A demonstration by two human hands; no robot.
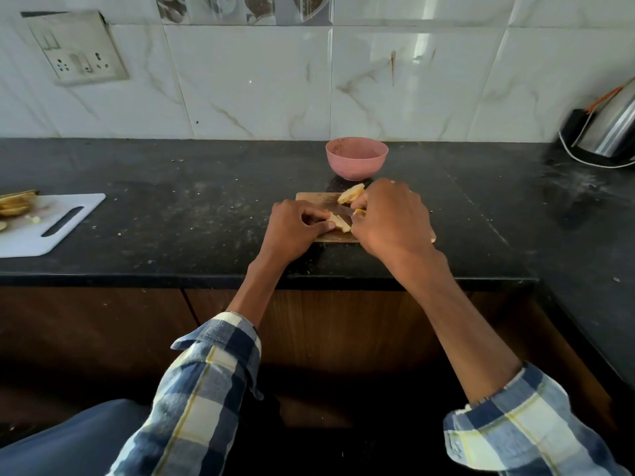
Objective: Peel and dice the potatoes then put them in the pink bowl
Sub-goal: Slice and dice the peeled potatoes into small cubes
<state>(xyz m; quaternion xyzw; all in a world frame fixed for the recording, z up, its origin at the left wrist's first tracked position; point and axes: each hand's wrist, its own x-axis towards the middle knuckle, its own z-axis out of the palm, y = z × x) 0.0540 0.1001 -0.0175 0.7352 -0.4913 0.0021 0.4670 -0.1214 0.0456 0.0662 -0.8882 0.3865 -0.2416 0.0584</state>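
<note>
A small wooden cutting board (311, 197) lies on the black counter. My left hand (292, 228) pinches a pale piece of peeled potato (338, 222) on the board. My right hand (391, 218) grips a knife with a yellow handle (359, 211), and its blade (340, 210) lies against that piece. Another peeled potato piece (350, 193) rests at the board's far edge. The pink bowl (356, 158) stands just behind the board; what it holds is hidden.
A white plastic cutting board (51, 223) with potato peels (15, 204) lies at the left. A steel kettle (611, 128) with a white cord stands at the far right corner. The counter's front edge runs just below my wrists. A wall socket sits upper left.
</note>
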